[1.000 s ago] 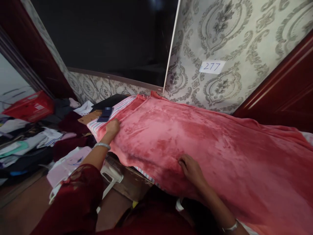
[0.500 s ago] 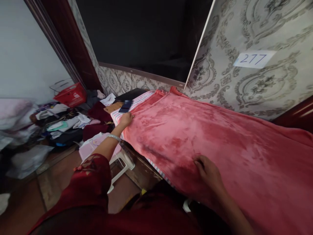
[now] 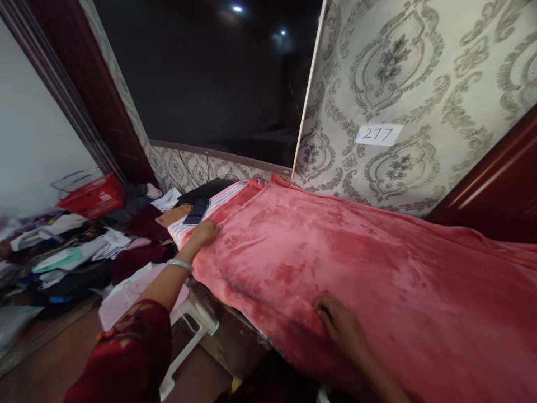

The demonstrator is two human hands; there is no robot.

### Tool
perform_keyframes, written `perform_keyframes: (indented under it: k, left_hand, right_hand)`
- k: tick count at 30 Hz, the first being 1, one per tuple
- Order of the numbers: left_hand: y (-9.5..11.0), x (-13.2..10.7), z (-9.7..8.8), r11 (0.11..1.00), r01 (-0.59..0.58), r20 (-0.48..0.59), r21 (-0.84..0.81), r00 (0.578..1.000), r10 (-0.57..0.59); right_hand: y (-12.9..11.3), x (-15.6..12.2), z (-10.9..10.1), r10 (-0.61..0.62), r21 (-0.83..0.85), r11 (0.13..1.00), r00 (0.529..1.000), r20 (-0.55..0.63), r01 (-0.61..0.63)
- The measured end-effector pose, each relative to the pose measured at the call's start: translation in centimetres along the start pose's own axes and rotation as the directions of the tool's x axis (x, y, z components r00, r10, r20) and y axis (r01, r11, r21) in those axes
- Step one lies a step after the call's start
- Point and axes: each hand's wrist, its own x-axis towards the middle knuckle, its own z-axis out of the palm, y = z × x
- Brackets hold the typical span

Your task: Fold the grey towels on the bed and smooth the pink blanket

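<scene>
A plush pink-red blanket [image 3: 356, 268] lies spread over a long surface below the television, with slight ripples in its pile. At its left end, my left hand [image 3: 207, 232] is closed on the blanket's edge, close to a striped cloth [image 3: 184, 226] showing underneath. A dark phone [image 3: 196, 212] rests on that striped cloth just beyond my left fingers. Nearer to me, my right hand [image 3: 338, 319] is closed, its bent fingers pinching the blanket by the front side. The tips of the right fingers are partly hidden.
A pink-topped stool [image 3: 180, 302] with white legs stands below the left end. Heaped clothes [image 3: 88, 252] and a red basket [image 3: 94, 196] lie farther left. The television [image 3: 210, 84] and a paper marked 277 [image 3: 380, 134] are on the patterned wall behind.
My view has turned right, so the wall and blanket sit farther left and lower. The blanket's front edge now covers most of the striped strip there. Both hands keep their places on the blanket.
</scene>
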Motion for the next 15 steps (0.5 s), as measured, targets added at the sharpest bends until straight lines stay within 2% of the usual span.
perform_keyframes:
  k: [9,12,15]
  left_hand:
    - [8.0,8.5,0.3,0.994,-0.027,-0.073,-0.103,0.997,0.019]
    - [9.4,9.8,0.8,0.995,0.0,-0.107,-0.103,0.994,-0.011]
    - [9.3,10.5,1.3,0.995,0.006,-0.171,-0.101,0.985,-0.024]
  right_hand:
    - [-0.4,-0.1,0.2,0.036,0.032,0.999,0.999,0.012,-0.037]
    - [-1.0,0.1,-0.2,0.043,0.046,0.998,0.999,0.004,-0.043]
    - [-1.5,0.2,-0.9,0.07,0.058,0.996,0.997,0.043,-0.072]
